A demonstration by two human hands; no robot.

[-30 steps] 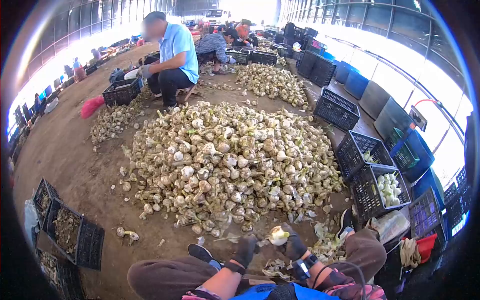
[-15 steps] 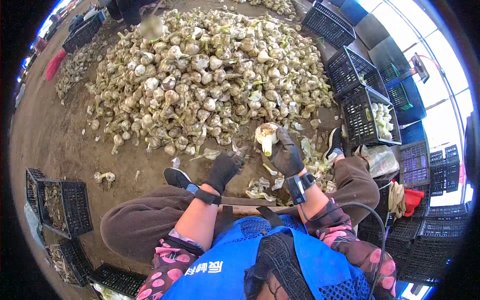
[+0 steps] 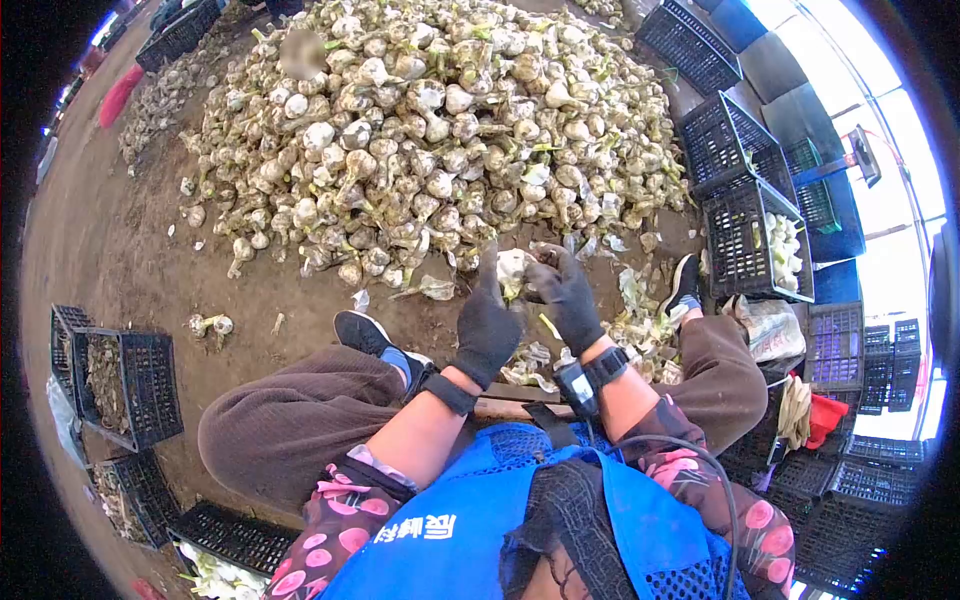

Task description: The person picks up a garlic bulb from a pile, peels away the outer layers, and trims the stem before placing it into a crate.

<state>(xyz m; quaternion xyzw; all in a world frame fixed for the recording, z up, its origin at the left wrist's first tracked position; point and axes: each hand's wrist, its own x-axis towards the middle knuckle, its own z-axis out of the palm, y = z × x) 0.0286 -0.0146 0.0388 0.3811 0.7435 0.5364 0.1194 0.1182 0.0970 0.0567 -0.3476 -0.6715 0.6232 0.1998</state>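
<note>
Both hands wear dark gloves and meet around one garlic bulb [image 3: 514, 268] with a pale stem, just in front of the big heap of garlic [image 3: 430, 140]. My left hand [image 3: 488, 325] presses its fingers to the bulb's left side. From the right, my right hand [image 3: 568, 305] has its fingers curled round the same bulb. Part of the bulb is hidden behind the fingers. Loose peelings [image 3: 535, 366] lie on the ground just below the hands.
Black crates stand at the right, one holding white garlic [image 3: 783, 250]. More crates [image 3: 150, 390] are at the lower left. My shoes [image 3: 362, 333] rest on the soil either side. Beside my right knee lies a plastic sack [image 3: 770, 328].
My left hand has moved up and right onto the bulb. The bulb, previously held by my right hand alone with its stem towards me, has shifted slightly left. The view has shifted slightly.
</note>
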